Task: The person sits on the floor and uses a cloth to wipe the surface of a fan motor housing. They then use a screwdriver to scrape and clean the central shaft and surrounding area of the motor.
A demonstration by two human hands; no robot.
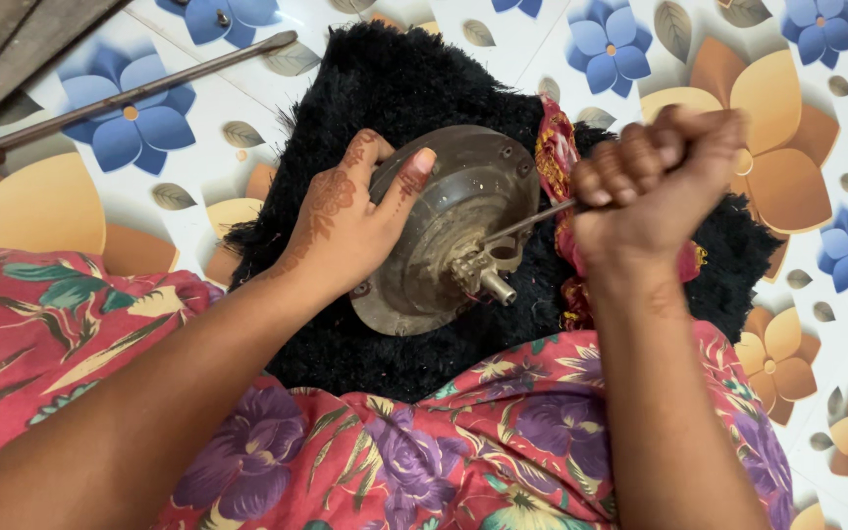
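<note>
A round, dirty metal fan motor housing (453, 211) stands tilted on a black shaggy mat (414, 88), its short shaft pointing toward me. My left hand (345, 211) grips the housing's left rim, thumb over the edge. My right hand (655, 177) is closed in a fist around the handle of a thin metal tool (527, 221), most likely a screwdriver. The tool's tip reaches the hub beside the shaft. The handle itself is hidden inside my fist.
A long screwdriver with a dark red handle (130, 93) lies on the flower-patterned floor (797, 196) at the upper left. Red patterned cloth (556, 147) sits behind the motor. My lap in floral fabric (424, 451) fills the bottom.
</note>
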